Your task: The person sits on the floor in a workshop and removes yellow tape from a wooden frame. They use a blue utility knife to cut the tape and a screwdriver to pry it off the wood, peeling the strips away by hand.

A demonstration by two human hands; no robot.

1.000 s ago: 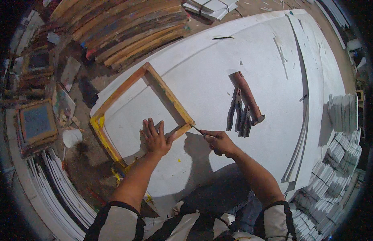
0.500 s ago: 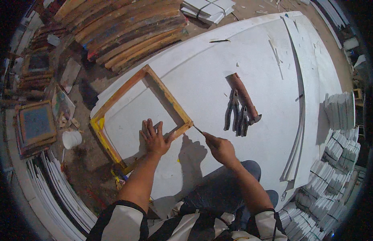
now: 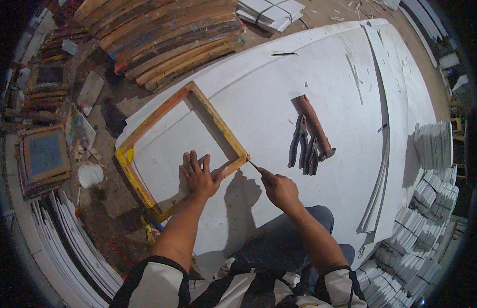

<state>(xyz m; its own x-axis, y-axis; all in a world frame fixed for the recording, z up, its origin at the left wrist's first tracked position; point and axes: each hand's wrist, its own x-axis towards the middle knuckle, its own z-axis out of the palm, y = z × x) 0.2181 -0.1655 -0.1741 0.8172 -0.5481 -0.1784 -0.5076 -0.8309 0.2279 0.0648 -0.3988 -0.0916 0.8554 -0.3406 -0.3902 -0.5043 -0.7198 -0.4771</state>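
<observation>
On the white sheet (image 3: pixel 279 102), left hand (image 3: pixel 200 177) still lies spread flat holding the wooden frame (image 3: pixel 179 146); right hand (image 3: pixel 279 190) grips a thin blade (image 3: pixel 254 165), now at the frame's corner, pliers (image 3: pixel 302 146) unused.

Thin tool (image 3: pixel 253 165) mostly hidden inside right hand (image 3: pixel 279 189) (kind unclear); frame's (image 3: pixel 183 145) near rail under left hand (image 3: pixel 199 177).

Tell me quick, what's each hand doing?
Left hand: open, fingers spread flat on the white sheet.
Right hand: closed, holding a thin blade.
</observation>
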